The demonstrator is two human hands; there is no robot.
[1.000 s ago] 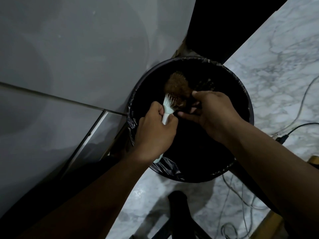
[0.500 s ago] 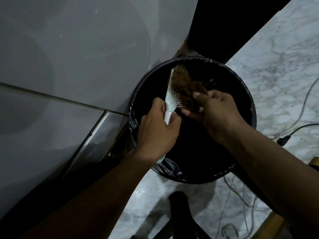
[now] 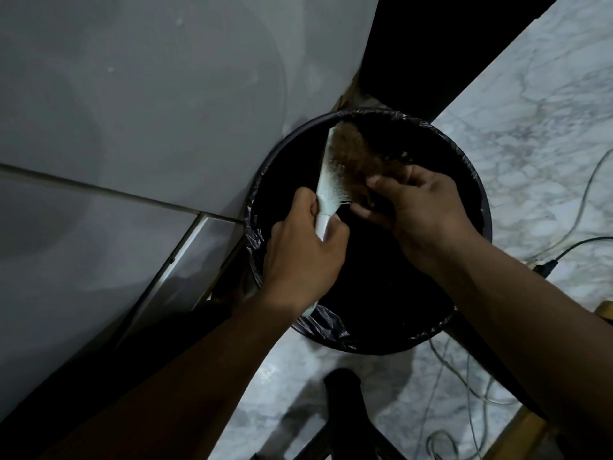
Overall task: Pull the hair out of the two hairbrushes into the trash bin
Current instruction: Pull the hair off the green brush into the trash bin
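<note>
A pale hairbrush (image 3: pixel 326 180) stands tilted over the round black trash bin (image 3: pixel 477 207), bristles facing right. My left hand (image 3: pixel 303 250) is wrapped around its handle. A thick brown mat of hair (image 3: pixel 353 154) is partly lifted off the bristles. My right hand (image 3: pixel 416 207) pinches the lower end of that mat, just right of the brush. Only one hairbrush is in view. The bin's inside is dark, and its contents cannot be made out.
A grey wall (image 3: pixel 132 111) rises on the left, close to the bin. Marble floor (image 3: pixel 530 111) lies to the right, with cables (image 3: pixel 570 244) and a plug. A dark stool leg (image 3: pixel 345 410) stands below the bin.
The brush has turned more upright and onto its edge. My right hand has pulled the hair mat away from the bristles toward the right.
</note>
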